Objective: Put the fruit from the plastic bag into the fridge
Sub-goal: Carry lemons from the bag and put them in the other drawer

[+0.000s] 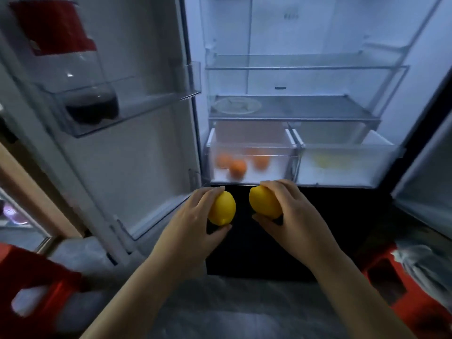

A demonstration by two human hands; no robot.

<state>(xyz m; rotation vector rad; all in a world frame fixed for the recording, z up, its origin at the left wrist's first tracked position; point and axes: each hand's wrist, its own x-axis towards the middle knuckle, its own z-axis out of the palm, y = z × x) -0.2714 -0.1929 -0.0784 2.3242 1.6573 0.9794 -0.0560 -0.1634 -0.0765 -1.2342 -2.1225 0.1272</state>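
Note:
My left hand (195, 214) grips a yellow lemon (223, 207), and my right hand (291, 211) grips a second lemon (263, 201). Both are held side by side just below the front of the open fridge's two clear drawers. The left drawer (252, 145) is pulled out and holds three oranges (238, 168). The right drawer (347, 148) is also pulled out, with something yellow (322, 160) blurred behind its frosted front. A clear plastic bag (420, 267) lies on a red stool at the lower right.
The left fridge door (137, 143) stands open, with a dark soda bottle (90, 104) in its bin. Glass shelves (305, 68) sit above the drawers, one with a round plate (236, 105). Another red stool (31, 285) stands at the lower left. The right door (430, 172) is open too.

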